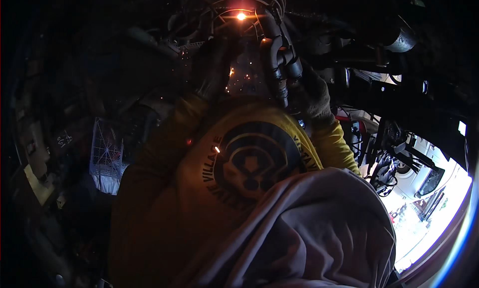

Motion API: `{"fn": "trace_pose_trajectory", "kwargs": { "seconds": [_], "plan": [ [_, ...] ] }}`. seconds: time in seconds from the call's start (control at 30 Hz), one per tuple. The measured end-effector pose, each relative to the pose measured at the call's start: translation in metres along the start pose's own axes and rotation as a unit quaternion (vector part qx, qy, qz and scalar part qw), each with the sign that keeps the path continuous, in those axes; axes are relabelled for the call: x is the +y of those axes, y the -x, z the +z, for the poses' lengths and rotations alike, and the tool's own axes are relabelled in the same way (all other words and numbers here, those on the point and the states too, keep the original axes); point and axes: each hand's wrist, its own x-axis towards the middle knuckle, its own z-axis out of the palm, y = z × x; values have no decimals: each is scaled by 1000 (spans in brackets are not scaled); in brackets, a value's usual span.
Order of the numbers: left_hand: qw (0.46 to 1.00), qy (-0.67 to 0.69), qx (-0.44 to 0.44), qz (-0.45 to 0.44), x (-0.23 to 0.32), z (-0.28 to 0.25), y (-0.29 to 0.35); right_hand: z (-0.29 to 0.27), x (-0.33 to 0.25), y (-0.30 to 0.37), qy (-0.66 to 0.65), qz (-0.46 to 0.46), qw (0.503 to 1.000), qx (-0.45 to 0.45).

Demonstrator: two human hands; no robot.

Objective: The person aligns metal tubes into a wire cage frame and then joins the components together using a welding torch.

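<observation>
While sparks are thrown from a glowing point (241, 16) on dark metalwork overhead, the gloved left hand (215, 68) is raised beneath it, its grip untellable; the gloved right hand (310, 96) is clenched around a black torch (279, 63); yellow sleeves (335, 145) are seen below.

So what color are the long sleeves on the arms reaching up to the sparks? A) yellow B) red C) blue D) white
A: both yellow fabric sleeves lead up to the dark gloved hands, left and right, beneath the glowing orange spark.
</observation>
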Motion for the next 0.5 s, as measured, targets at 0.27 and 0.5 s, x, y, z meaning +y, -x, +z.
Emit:
{"fn": "trace_pose_trajectory", "kwargs": {
  "seconds": [0.27, 0.5],
  "plan": [
    [985, 155, 14, -69, 6, 2, 1, 3, 0, -2, -113, 61, 992, -3],
    [979, 196, 10, -50, -1, 1, 0, 10, -1, 0, -211, 68, 975, 35]
  ]
}}
